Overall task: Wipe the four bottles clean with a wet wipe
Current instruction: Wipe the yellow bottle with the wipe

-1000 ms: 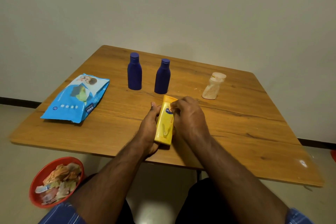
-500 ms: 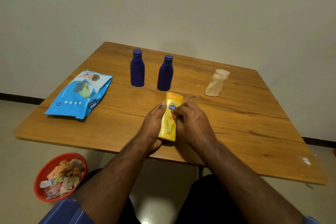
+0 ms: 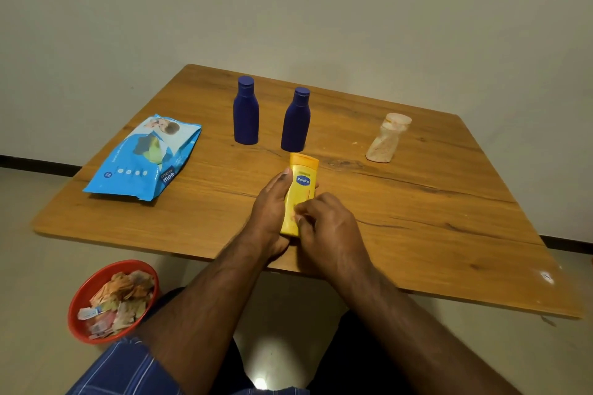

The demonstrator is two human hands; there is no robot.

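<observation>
My right hand (image 3: 324, 228) covers the yellow bottle's (image 3: 300, 189) lower right side; I can't see any wipe under its fingers (image 3: 305, 213). My sleeves (image 3: 125, 369) run off the bottom edge.

yellow bottle (image 3: 300, 189); two dark blue bottles (image 3: 245, 111); blue wipes pack (image 3: 144, 159); red bowl (image 3: 86, 290).

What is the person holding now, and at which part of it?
The yellow bottle, lying on the table. The left hand holds its left side; the right hand grips its lower body. No wipe is visible in that grip.
</observation>
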